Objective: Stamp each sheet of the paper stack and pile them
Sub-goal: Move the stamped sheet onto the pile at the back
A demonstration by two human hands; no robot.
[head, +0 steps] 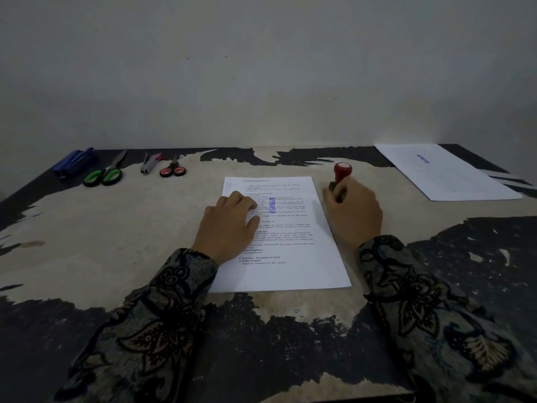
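A printed white sheet (pixel 293 257) lies flat in the middle of the worn table, with a blue stamp mark (pixel 272 205) near its upper middle. My left hand (pixel 229 225) rests flat on the sheet's left side, fingers straight, just left of the mark. My right hand (pixel 353 212) grips a red-handled stamp (pixel 341 171) standing on the table just right of the sheet's top corner. A second pile of stamped paper (pixel 444 173) lies at the far right, a blue mark on its top sheet.
Along the far left edge lie a blue stapler (pixel 75 162), green-handled scissors (pixel 105 173), a small staple remover (pixel 150 163) and red-handled scissors (pixel 173 169). A plain wall (pixel 261 68) rises behind the table (pixel 116 228).
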